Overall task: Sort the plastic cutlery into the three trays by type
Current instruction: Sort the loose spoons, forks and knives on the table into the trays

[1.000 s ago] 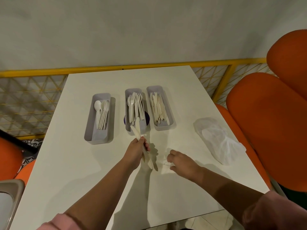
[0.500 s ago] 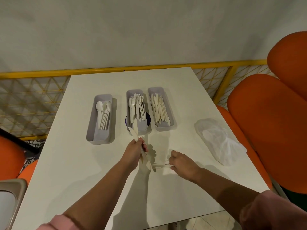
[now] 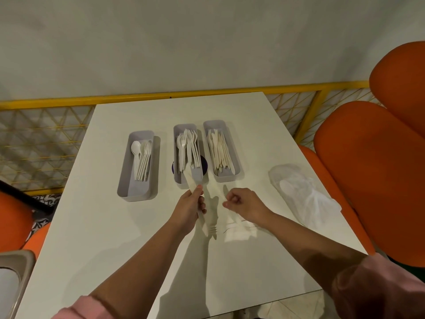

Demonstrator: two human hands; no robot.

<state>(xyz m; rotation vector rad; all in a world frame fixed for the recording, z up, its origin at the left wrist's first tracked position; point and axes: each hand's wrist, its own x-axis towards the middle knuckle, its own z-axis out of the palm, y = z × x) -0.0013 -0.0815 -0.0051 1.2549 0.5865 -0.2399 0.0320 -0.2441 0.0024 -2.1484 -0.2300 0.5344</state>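
Cutlery bundle [image 3: 201, 211]: several white plastic pieces held together and slanted, the upper end over the near end of the middle tray, the lower end above the tabletop [image 3: 115, 238] toward its near edge.
Left hand [image 3: 189, 207]: fingers and thumb wrap round the middle of the bundle, in front of the middle tray.
Right hand [image 3: 245, 203]: raised just right of the left hand, fingers curled inward; I cannot tell whether they pinch anything.
Left tray [image 3: 138, 189]: grey, in the middle of the tabletop, set apart from the other two; holds spoons [image 3: 141, 157].
Middle tray [image 3: 175, 153]: holds forks [image 3: 187, 148], tines toward the far edge.
Right tray [image 3: 226, 178]: just beside the middle tray; holds knives [image 3: 219, 150].
Purple disc [image 3: 204, 163]: dark, showing from under the middle tray.
Plastic bag [image 3: 303, 194]: clear and crumpled, near the right edge.
Orange seats [image 3: 368, 169]: beyond the right edge.
Yellow railing [image 3: 161, 96]: along the far edge.
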